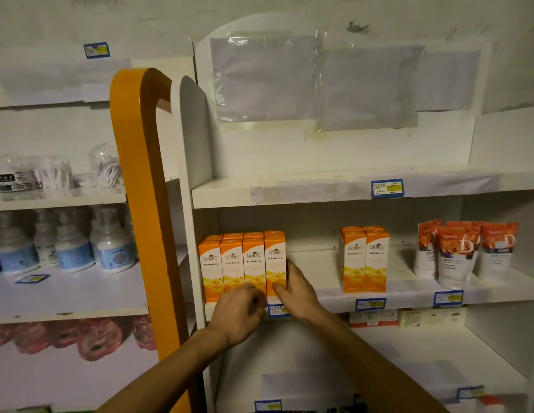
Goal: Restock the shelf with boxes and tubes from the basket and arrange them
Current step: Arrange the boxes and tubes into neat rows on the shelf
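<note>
Head view shows you facing the white shelf unit (pixel 334 192), whose middle shelf carries a row of tall orange-and-white cardboard boxes (pixel 241 265) at its left end, a second pair of the same boxes (pixel 364 260) well apart to the right, and orange-and-white tubes (pixel 465 251) further right. Your right hand (pixel 295 289) cups the row's right-hand box, fingers flat on its side and thumb across its front. Your left hand (pixel 237 312) sits loosely curled, touching the boxes' lower fronts, gripping nothing. Those boxes stand upright directly ahead; squaring them probably means pushing leftward with the right hand.
</note>
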The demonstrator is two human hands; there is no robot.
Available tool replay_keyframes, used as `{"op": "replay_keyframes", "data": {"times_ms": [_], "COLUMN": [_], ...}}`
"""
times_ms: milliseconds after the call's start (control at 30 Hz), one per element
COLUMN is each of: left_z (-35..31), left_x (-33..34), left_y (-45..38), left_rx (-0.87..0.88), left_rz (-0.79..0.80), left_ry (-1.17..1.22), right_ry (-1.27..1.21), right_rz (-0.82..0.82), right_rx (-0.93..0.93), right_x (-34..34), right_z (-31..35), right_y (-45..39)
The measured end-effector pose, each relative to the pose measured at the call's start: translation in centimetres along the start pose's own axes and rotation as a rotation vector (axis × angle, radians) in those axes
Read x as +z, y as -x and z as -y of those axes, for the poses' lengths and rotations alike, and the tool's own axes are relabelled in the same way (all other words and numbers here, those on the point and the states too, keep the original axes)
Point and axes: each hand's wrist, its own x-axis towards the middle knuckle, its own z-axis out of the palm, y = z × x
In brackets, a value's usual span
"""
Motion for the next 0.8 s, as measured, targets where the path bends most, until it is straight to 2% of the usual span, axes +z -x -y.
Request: {"op": "replay_keyframes", "data": {"times_ms": [200, 400, 567, 800], "left_z": [-0.3, -1.8, -6.0, -11.5], "left_x": [-0.1, 0.3, 1.5, 3.4], "left_y": [0.0, -0.1, -2.1, -5.3], "left_rx": [-0.011, -0.041, -0.058, -0.150], "left_rz": [0.004, -0.053, 0.014, 0.111], "left_ry": [-0.009, 0.089, 0.207, 0.236], "right_ry": [0.014, 0.118, 0.186, 0.316], "right_rz": [0.023, -0.130, -0.238, -0.341], "right_rx": [0.035, 0.003, -0.048, 0.047], "right_x": [0.5, -2.0, -6.5, -12.5], "right_z": [0.4, 0.2, -1.5, -3.8], "right_y": [0.0, 2.3, 4.5, 6.8]}}
